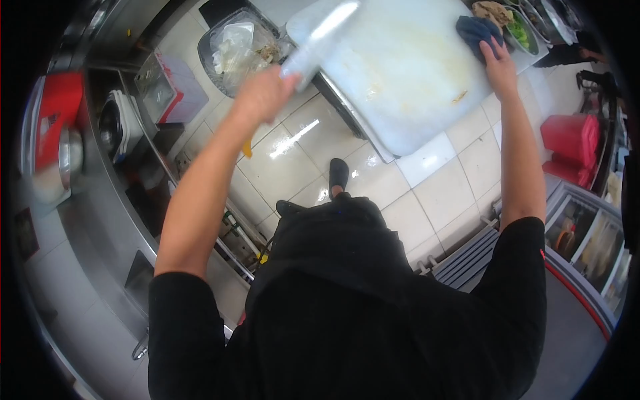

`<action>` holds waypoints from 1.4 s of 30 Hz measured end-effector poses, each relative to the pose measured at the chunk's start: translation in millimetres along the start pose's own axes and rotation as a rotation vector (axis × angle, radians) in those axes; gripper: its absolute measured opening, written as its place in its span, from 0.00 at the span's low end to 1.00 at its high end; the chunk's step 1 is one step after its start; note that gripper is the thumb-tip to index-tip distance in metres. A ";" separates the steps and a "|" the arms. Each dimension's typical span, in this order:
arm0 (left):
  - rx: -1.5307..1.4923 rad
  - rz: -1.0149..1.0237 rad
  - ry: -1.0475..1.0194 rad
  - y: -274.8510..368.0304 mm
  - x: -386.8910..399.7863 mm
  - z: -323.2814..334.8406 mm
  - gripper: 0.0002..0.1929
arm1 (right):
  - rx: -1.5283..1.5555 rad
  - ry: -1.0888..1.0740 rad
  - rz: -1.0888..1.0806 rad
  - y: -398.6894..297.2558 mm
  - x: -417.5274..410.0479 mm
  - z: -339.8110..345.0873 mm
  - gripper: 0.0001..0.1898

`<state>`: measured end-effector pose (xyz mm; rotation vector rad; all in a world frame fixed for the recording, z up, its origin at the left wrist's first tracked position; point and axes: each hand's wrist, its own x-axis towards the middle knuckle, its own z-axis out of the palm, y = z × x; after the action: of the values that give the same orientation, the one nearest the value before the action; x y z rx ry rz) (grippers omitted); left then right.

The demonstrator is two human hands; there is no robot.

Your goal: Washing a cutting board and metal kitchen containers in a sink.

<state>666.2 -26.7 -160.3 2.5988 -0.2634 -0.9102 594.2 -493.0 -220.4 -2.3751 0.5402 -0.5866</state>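
My left hand [265, 92] is closed around the yellow handle [247, 147] of a large kitchen knife. Its broad steel blade [327, 37] points up and to the right, over the left edge of a white cutting board [400, 65]; motion blurs both hand and blade. Whether the blade touches the board I cannot tell. At the board's far right, my right hand [497, 62] grips a bunched dark blue cloth [472, 35]. Brown scraps and yellowish stains [459, 96] mark the board's surface.
Left of the board stands a bin [205, 55] lined with plastic and holding waste. A metal bowl of green vegetables [522, 35] sits beside the cloth. A steel counter [100, 165] runs along my left. Red containers [570, 137] and part of another person [590, 55] are at right.
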 end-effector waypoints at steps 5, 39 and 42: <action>0.242 0.213 0.100 -5.9 3.0 0.9 0.29 | -0.015 -0.020 0.038 2.9 1.0 -0.8 0.30; -0.101 -0.097 0.008 27.1 -10.4 0.6 0.27 | 0.002 0.035 0.006 -12.4 -1.7 -0.7 0.28; 0.155 0.183 -0.157 27.9 -18.3 27.3 0.26 | 0.027 -0.018 0.032 -11.8 -3.0 -0.7 0.27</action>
<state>633.3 -54.6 -158.4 2.5898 -0.6266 -1.0650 594.1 -483.3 -213.0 -2.3403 0.5575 -0.5541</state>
